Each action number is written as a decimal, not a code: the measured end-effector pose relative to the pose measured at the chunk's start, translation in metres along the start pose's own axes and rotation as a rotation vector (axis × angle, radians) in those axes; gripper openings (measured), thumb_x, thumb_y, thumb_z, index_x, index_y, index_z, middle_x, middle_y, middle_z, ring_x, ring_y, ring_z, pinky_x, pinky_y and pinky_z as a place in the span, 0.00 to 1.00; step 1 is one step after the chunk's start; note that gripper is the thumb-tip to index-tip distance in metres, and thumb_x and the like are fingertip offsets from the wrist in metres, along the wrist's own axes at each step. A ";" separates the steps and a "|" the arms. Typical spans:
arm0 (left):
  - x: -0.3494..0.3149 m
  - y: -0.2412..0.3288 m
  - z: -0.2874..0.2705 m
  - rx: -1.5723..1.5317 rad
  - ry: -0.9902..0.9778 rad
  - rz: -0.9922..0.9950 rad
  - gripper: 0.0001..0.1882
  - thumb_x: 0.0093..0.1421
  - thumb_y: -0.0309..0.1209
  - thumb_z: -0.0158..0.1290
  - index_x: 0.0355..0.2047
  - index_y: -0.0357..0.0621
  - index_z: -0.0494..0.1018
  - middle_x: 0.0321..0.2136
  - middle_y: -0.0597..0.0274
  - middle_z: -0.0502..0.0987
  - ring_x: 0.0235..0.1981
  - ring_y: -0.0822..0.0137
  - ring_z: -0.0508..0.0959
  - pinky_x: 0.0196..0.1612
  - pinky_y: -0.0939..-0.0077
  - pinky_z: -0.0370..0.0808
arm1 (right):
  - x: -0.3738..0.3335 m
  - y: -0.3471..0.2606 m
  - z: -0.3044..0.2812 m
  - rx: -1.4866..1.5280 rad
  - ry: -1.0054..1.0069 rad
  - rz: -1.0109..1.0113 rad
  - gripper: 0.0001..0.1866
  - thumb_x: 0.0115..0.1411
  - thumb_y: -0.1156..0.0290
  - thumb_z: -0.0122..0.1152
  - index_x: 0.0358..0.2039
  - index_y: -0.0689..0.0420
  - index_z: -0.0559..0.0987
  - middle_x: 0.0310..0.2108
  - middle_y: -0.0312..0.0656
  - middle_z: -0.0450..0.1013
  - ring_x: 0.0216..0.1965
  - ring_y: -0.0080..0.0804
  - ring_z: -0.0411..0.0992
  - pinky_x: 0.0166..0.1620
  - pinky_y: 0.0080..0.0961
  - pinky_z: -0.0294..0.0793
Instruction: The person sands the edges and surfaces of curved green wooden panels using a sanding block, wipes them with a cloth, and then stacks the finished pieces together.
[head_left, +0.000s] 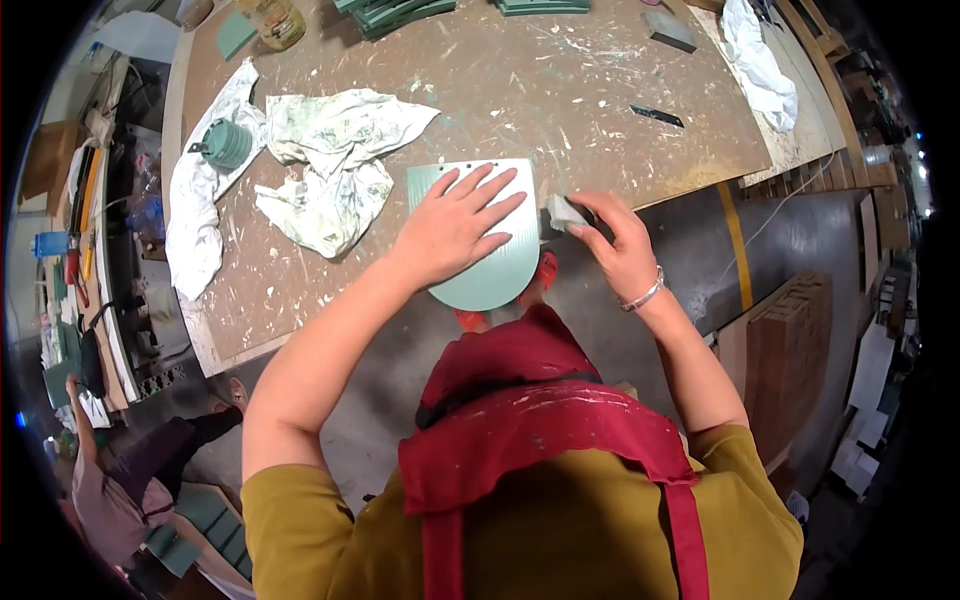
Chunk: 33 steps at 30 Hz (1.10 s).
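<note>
A yellowish jar (277, 24), contents unclear, stands beyond the round-ended green panel (497, 272), leftward; the left hand (445, 232) lies spread on the panel, while the right hand (622, 245) pinches a grey-white pad (566, 212) beside it.

Left head-worn fisheye, facing down, close above workbench (560, 100).

A workshop, by the look of it. Broad worktop (560, 110) around the left hand (460, 225): scuffed, paint-flecked. Stained rag (345, 175) just left of that hand; stacked green pieces (405, 15) beyond it. Right of the right hand (622, 245), grey floor (690, 245) with yellow stripe (736, 245). Far left of both hands, crowded shelf (122, 360), another person (112, 505).
</note>
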<state>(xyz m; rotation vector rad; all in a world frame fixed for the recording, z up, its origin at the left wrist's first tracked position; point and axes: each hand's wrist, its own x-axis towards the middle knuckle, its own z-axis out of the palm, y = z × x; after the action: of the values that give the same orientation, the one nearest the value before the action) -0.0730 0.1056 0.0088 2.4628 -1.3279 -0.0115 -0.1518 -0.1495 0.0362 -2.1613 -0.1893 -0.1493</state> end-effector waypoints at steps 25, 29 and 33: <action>-0.003 -0.002 0.003 0.017 0.030 0.042 0.28 0.65 0.40 0.49 0.64 0.51 0.63 0.66 0.63 0.62 0.67 0.60 0.60 0.68 0.54 0.56 | -0.013 -0.014 0.030 -0.077 0.020 0.042 0.24 0.54 0.84 0.62 0.53 0.58 0.75 0.46 0.50 0.70 0.43 0.49 0.74 0.44 0.34 0.75; -0.005 -0.002 0.002 0.015 0.045 0.030 0.27 0.65 0.40 0.49 0.64 0.51 0.64 0.66 0.63 0.62 0.67 0.59 0.61 0.67 0.54 0.57 | -0.044 -0.013 0.040 -0.127 -0.008 0.018 0.24 0.55 0.83 0.62 0.54 0.58 0.74 0.45 0.49 0.70 0.42 0.48 0.74 0.43 0.34 0.75; -0.005 0.000 0.005 0.002 0.063 0.040 0.27 0.65 0.40 0.49 0.64 0.51 0.63 0.66 0.63 0.62 0.66 0.58 0.62 0.67 0.53 0.57 | -0.053 -0.020 0.036 0.033 -0.027 0.127 0.24 0.54 0.84 0.61 0.54 0.59 0.74 0.42 0.47 0.70 0.41 0.43 0.75 0.43 0.31 0.75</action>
<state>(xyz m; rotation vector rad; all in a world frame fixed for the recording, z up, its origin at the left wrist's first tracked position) -0.0760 0.1082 0.0036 2.4172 -1.3506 0.0770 -0.2064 -0.1134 0.0226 -2.1358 -0.0693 -0.0440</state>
